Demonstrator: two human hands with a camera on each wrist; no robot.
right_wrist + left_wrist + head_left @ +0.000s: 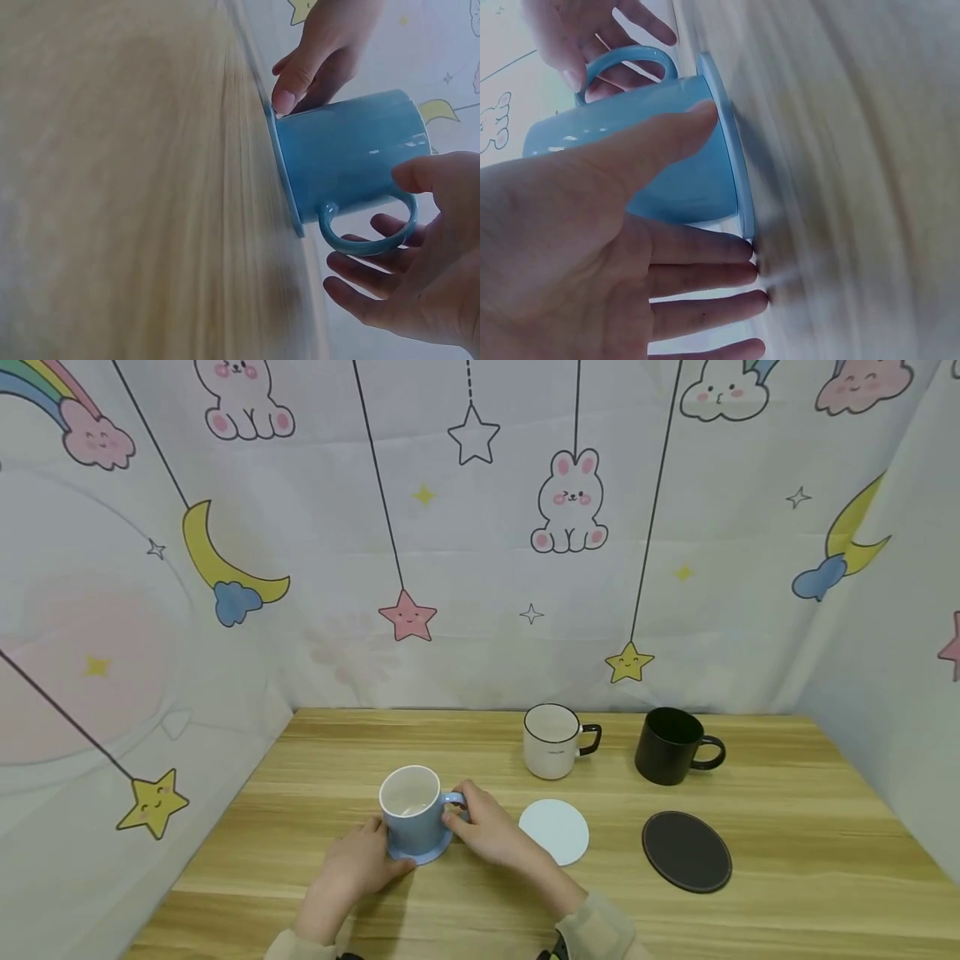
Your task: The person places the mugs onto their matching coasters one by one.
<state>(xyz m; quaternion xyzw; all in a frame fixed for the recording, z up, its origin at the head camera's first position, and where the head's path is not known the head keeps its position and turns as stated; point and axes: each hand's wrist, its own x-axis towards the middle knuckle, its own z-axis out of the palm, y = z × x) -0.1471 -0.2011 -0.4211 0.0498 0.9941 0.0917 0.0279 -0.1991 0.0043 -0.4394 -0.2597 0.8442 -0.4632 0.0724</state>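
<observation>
Blue mug stands upright on blue coaster on the bench, between both hands. Left hand to its left: fingers straight, thumb lying against the mug wall, fingertips at the coaster's edge, not gripping. Right hand to its right: thumb on top of the handle, fingers loosely curved just under it, grip unclear. Beyond the right hand: white coaster, black coaster, white mug, black mug.
</observation>
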